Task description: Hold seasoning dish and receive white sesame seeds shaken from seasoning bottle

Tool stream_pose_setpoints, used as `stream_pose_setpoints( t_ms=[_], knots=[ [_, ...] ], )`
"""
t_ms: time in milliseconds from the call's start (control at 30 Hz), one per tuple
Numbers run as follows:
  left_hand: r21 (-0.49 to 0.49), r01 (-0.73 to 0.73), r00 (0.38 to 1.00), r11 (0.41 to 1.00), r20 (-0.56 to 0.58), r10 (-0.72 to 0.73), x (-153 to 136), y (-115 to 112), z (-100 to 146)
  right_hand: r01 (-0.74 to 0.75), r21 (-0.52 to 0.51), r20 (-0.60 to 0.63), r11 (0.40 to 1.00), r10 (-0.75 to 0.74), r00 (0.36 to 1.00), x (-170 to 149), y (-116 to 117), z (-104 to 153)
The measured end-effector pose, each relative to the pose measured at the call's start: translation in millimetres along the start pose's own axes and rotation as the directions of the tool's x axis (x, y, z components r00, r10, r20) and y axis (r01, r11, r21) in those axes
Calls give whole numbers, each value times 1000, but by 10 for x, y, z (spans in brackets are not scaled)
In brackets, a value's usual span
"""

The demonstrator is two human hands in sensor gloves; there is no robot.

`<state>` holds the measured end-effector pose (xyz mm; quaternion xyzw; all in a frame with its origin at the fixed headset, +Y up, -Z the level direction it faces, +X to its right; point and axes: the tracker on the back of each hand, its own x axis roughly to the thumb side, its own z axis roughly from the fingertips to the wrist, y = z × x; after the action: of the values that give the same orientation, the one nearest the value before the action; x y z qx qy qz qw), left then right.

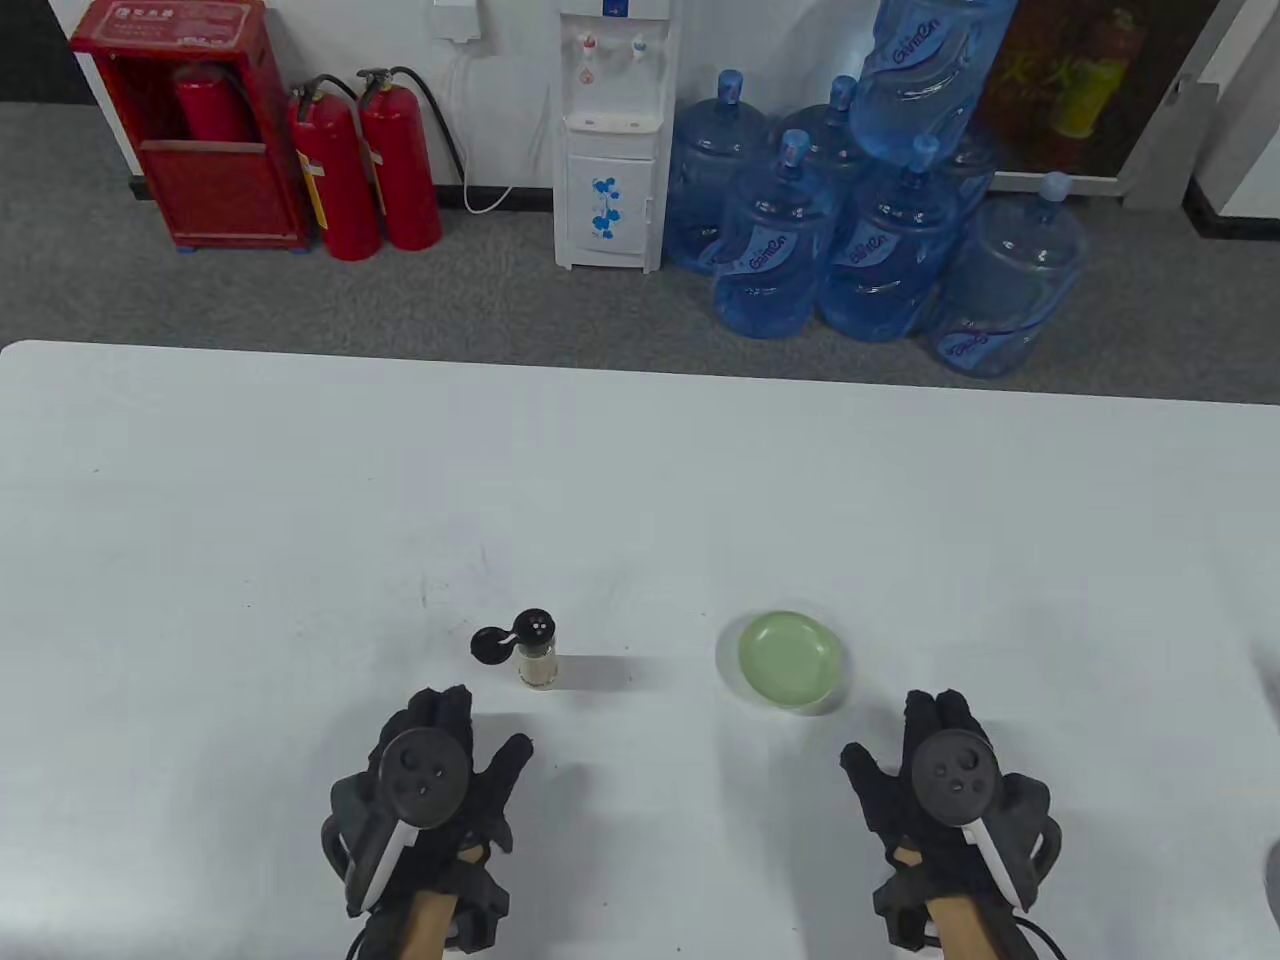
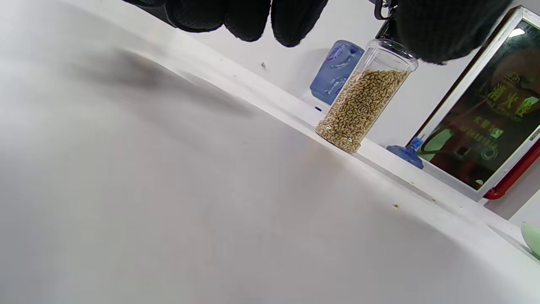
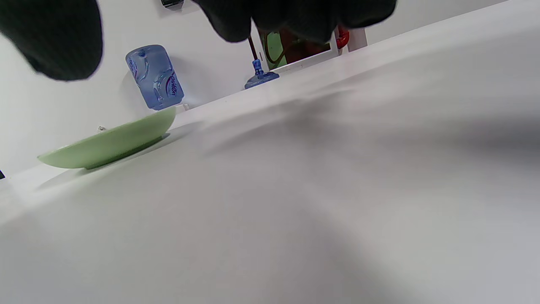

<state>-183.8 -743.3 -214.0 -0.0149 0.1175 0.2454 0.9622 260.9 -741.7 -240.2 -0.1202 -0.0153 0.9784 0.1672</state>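
Note:
A small clear seasoning bottle [image 1: 537, 650] filled with sesame seeds stands upright on the white table [image 1: 250, 500], its black flip cap hanging open to its left. It also shows in the left wrist view [image 2: 360, 105]. A pale green seasoning dish [image 1: 790, 661] sits to its right and shows in the right wrist view [image 3: 109, 143]. My left hand [image 1: 452, 730] lies open, palm down, just in front of the bottle, holding nothing. My right hand [image 1: 915, 740] lies open, palm down, in front and to the right of the dish, holding nothing.
The table's far edge [image 1: 640, 370] runs across the middle of the table view. Beyond it on the floor are blue water jugs [image 1: 870, 250], a white water dispenser [image 1: 610, 150] and red fire extinguishers [image 1: 365, 165]. A few loose seeds [image 2: 395, 205] lie on the table.

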Motion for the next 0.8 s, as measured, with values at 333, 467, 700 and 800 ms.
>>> stream_pose_setpoints(
  t_ms=[333, 467, 700, 800],
  knots=[
    [3, 7, 1000, 1000, 4, -7, 6, -2, 7, 13, 2, -7, 1000, -13, 1000, -19, -4, 9],
    [4, 9, 1000, 1000, 5, -9, 9, -1, 7, 5, -6, -5, 1000, -5, 1000, -21, -9, 8],
    [11, 11, 1000, 1000, 5, -11, 7, 4, 11, 11, -11, -10, 1000, -11, 1000, -30, -12, 15],
    [6, 16, 1000, 1000, 2, -16, 8, 0, 2, 16, -6, -14, 1000, -16, 1000, -35, -12, 8]
  ],
)
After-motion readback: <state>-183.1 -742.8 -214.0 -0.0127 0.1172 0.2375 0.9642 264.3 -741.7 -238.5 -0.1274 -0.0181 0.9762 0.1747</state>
